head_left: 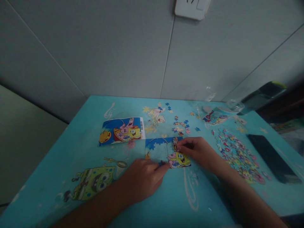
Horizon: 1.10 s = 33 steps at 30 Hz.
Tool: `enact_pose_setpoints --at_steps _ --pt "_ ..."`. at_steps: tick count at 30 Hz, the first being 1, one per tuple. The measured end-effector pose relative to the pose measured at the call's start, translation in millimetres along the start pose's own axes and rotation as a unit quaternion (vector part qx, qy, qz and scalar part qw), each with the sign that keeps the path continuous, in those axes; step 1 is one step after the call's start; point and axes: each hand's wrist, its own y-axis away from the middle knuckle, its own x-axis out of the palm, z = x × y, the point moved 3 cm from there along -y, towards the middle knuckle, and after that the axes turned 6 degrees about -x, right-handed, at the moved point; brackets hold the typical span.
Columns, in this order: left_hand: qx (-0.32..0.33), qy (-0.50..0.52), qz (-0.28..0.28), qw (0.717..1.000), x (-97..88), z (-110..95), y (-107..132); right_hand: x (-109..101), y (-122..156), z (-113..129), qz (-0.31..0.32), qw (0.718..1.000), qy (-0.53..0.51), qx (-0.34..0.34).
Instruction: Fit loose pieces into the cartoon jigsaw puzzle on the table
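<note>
A partly assembled cartoon jigsaw puzzle (163, 151) lies on the turquoise table (78, 152) in front of me. My left hand (142, 179) rests at its lower left edge, fingers curled, with the index fingertip pressing on a piece there. My right hand (199, 150) sits at the puzzle's right edge, fingers pinched on a small puzzle piece (175, 144) near the top right corner. A printed reference picture (121, 130) lies flat to the left of the puzzle.
A heap of loose pieces (237, 155) lies to the right, and scattered pieces (180, 125) lie behind the puzzle. A dark phone (270, 156) lies at the far right. A clear plastic container (223, 109) lies at the back right. A grey wall stands behind the table.
</note>
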Motion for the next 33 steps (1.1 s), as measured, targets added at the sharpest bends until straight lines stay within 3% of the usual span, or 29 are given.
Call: enact_pose_setpoints --at_steps 20,33 --pt "0.004 0.006 -0.008 1.000 2.2 0.3 0.7 4.4 0.6 3.7 -0.002 0.987 0.147 -0.059" --pt "0.010 -0.003 -0.014 1.000 -1.7 -0.7 0.5 -5.4 1.3 0.5 -0.014 0.997 0.075 -0.007"
